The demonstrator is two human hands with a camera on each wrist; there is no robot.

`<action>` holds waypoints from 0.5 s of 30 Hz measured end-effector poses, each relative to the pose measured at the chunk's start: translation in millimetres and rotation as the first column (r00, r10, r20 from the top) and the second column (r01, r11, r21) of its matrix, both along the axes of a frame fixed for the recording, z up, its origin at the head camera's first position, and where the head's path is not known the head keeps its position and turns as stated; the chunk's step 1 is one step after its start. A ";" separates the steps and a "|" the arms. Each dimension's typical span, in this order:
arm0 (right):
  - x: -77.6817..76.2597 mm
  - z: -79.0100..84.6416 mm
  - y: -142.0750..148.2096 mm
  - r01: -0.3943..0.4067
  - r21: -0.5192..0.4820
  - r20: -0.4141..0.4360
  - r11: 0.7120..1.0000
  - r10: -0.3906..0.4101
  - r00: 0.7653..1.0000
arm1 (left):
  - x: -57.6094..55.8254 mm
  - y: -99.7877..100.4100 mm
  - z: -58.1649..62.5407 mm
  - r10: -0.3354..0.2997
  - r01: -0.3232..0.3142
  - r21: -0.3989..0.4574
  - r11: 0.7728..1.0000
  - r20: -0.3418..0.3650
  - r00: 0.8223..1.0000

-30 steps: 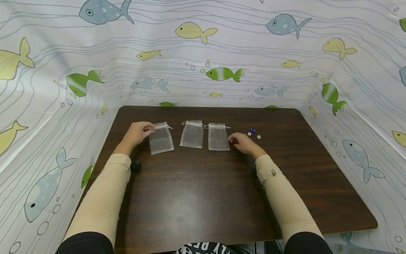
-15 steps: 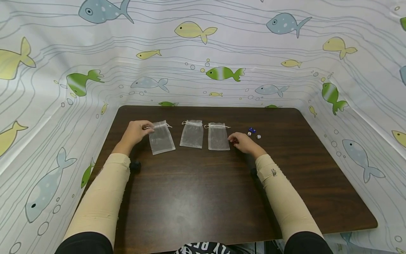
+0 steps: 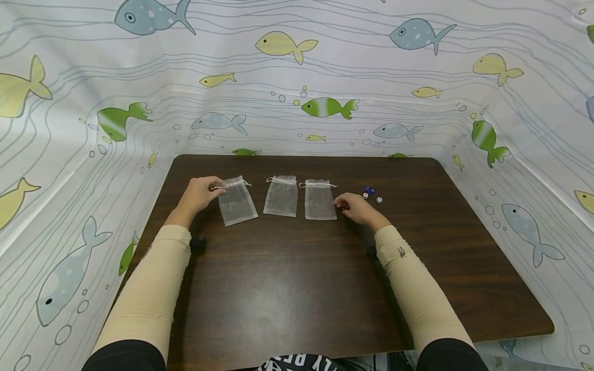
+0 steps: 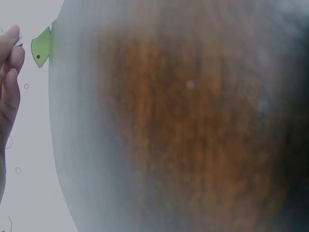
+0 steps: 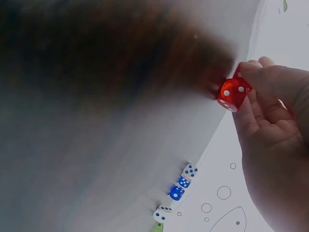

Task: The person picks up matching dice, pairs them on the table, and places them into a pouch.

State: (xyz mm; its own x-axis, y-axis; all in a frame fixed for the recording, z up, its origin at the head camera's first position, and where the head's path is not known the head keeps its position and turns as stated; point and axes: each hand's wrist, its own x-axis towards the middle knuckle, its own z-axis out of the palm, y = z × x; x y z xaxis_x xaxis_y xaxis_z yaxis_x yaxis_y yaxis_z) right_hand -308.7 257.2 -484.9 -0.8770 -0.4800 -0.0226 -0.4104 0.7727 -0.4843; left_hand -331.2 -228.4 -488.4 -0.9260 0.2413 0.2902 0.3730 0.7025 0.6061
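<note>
My left hand (image 3: 199, 196) pinches the upper left corner of the leftmost sheer white drawstring bag (image 3: 238, 203); in the left wrist view its fingers (image 4: 10, 92) show at the left edge with a bit of white between them. At the right side of the rightmost sheer bag (image 3: 320, 202), my right hand (image 3: 355, 207) is low over the table. The right wrist view has its thumb and fingers pinching a red die (image 5: 240, 71), and a second red die (image 5: 231, 94) with white pips sits right against it. A middle sheer bag (image 3: 280, 197) lies flat between the other two.
Beyond the right hand lie two blue dice (image 3: 367, 189) and two white dice, one (image 3: 379, 200) slightly apart. The dark brown wooden table (image 3: 287, 288) ends at a curtain (image 3: 343, 136) printed with fish behind and at both sides.
The leftmost bag's lower end has swung a little to the right in the left hand's pinch. My right hand has stayed in place.
</note>
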 end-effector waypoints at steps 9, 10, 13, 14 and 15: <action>1.7 6.6 -3.5 0.019 -0.017 0.015 1.000 -0.019 1.000 | 1.7 -0.6 1.2 -0.006 0.006 -0.001 1.000 -0.011 1.000; 1.5 7.2 -3.9 0.021 -0.016 0.017 1.000 -0.021 1.000 | 1.9 -0.6 1.4 -0.007 0.007 -0.001 1.000 -0.013 1.000; 0.8 8.6 -5.5 0.026 -0.017 0.018 1.000 -0.026 0.999 | 2.6 -0.6 1.7 -0.006 0.006 0.000 1.000 -0.015 1.000; 0.4 9.1 -6.3 0.026 -0.017 0.018 1.000 -0.026 1.000 | 2.7 -0.7 1.5 -0.006 0.006 0.001 1.000 -0.013 1.000; 0.0 9.4 -6.9 0.028 -0.019 0.020 0.999 -0.028 0.999 | 2.8 -0.7 1.5 -0.001 0.001 0.001 1.000 -0.010 1.000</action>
